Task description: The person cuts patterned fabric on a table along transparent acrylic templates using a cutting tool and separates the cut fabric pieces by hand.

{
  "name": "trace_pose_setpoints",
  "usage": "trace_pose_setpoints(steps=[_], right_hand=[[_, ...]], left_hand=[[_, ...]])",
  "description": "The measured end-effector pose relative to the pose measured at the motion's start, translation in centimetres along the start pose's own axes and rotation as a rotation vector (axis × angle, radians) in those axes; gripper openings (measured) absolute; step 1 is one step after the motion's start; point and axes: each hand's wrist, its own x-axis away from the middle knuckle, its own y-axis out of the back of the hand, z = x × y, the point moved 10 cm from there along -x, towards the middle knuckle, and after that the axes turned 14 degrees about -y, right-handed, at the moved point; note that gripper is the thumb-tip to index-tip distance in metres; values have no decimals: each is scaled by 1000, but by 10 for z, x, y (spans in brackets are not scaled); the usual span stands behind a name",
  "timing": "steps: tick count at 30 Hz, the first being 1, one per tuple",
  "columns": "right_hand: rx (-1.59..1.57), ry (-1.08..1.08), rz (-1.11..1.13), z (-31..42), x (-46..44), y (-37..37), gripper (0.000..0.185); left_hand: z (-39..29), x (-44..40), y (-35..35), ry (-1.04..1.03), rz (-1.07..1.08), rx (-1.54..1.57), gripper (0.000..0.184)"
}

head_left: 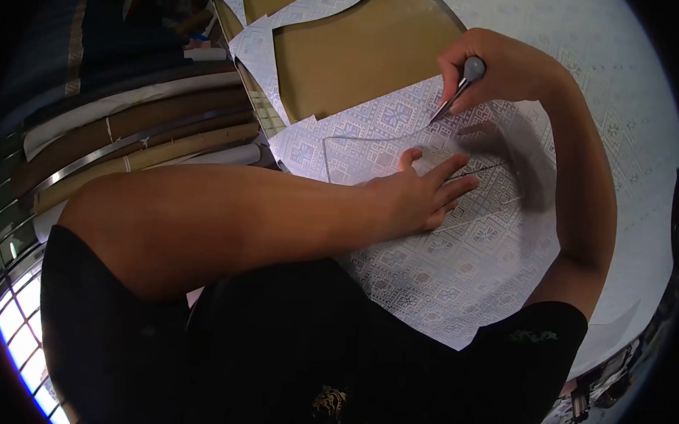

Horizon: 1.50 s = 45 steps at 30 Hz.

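Note:
My right hand (474,74) pinches a slim metal craft knife (460,86) with a rounded grey end. Its tip touches a pale sheet with a woven geometric pattern (395,117), at the edge of what looks like a clear template (368,154). A thin outline runs left from the tip and turns down at a corner. My left hand (428,187) lies on the template with fingers spread, pressing on its surface below the knife. Straight dark and light lines cross the area by my fingers.
Brown board (361,54) shows through large curved cut-outs in the sheet above. Rolls of material (146,135) are stacked to the left. More pale patterned material (616,125) spreads to the right. A window grid (31,327) stands at lower left.

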Motion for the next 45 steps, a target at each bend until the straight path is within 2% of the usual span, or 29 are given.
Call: trace_pose_setpoints(steps=[2,6,11,13,14,16,17,18,19,20,21,22,23,25,27,29,31,33,35,36,38,39,41,42,43,44,45], right_hand=[[65,106,-40,15,5,-4,17],[14,27,-82,19,10,-20,18],[-63,55,-299,26,15,-42,15],[-85,25,-370,28,9,-58,14],[-122,-1,-442,32,7,-60,12],[-333,-271,-351,34,-11,-87,10],[-159,-21,-465,64,-27,-92,10],[18,227,-567,90,-34,-99,11],[27,223,-579,95,-37,-92,11],[83,221,-528,105,-43,-89,14],[137,215,-475,116,-43,-91,17],[69,186,-529,128,-25,-77,17],[7,161,-580,139,-2,-60,18],[-24,307,-910,155,63,-31,18],[-232,292,-1176,134,119,-25,18],[-234,172,-1456,99,167,-45,15],[-387,165,-1590,50,198,-86,12],[-527,136,-1693,10,218,-138,7],[-647,76,-1772,-27,232,-195,11],[-662,74,-1805,-37,233,-224,11],[-859,16,-1861,-58,234,-277,20],[-869,8,-1898,-48,232,-290,20],[-1001,-186,-1920,-31,212,-317,28],[-995,-233,-1889,-25,199,-327,29],[-995,-242,-1929,-28,190,-338,29],[-792,-255,-1907,-24,173,-340,31],[-594,-276,-1873,-10,157,-341,33]], left_hand=[[-1,0,2,-5,-1,-8,42],[1,-5,1,17,10,37,44],[-1,-11,-7,59,-66,3,48],[2,-17,-34,103,115,61,53],[5,-20,-34,108,103,51,53],[19,-20,-51,297,1,694,56],[26,-32,-69,294,-9,678,56],[12,-58,-99,-22,251,-84,58],[-4,-65,-130,-338,490,-852,60],[-7,-58,-119,-337,489,-867,60],[-1,-45,-81,-121,319,-471,57],[12,-28,-43,93,138,-74,54],[7,-15,-20,73,169,6,53],[0,5,6,30,143,-16,53],[1,13,1,-32,124,-53,54],[7,12,-1,-82,-238,-195,49],[7,34,20,-39,-157,-105,47],[5,60,13,-1,-56,-13,46],[10,93,13,59,-209,98,49],[6,104,5,30,-191,84,49],[11,128,5,65,-419,244,54],[9,127,0,30,-405,236,54],[29,137,7,150,-627,334,62],[29,133,8,110,-620,332,62],[39,132,6,166,-614,393,64],[50,132,3,222,-606,454,66],[53,129,4,178,-599,451,66]])
